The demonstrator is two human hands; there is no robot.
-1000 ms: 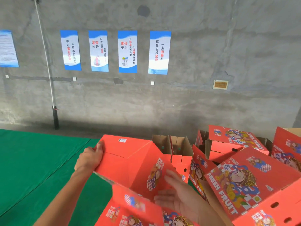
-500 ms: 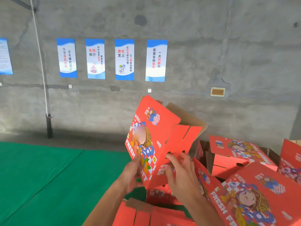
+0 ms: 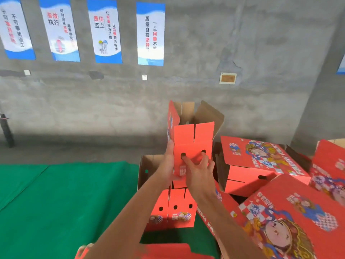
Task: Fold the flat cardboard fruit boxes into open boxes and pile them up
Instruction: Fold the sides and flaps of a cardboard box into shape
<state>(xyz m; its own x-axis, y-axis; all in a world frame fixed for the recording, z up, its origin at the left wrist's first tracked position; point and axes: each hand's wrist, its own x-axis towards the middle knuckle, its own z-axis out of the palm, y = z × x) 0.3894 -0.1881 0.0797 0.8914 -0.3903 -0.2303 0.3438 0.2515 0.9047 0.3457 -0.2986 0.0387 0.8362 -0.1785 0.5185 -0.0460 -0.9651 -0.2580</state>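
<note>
- While both hands raise the box [image 3: 193, 141] above the pile [image 3: 261, 165], folding is done and stacking is in hand.
- Left hand [image 3: 169, 163] grips its left edge; right hand [image 3: 198, 171] hooks two fingers into its holes.
- Next: lower it squarely onto the pile.
- Box bottom hidden; the landing spot is probably behind the arms.

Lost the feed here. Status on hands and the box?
Left hand grips the held box at its left side. Right hand has fingers in its end holes. Box upright, top flaps open. Folded boxes piled right.
</note>
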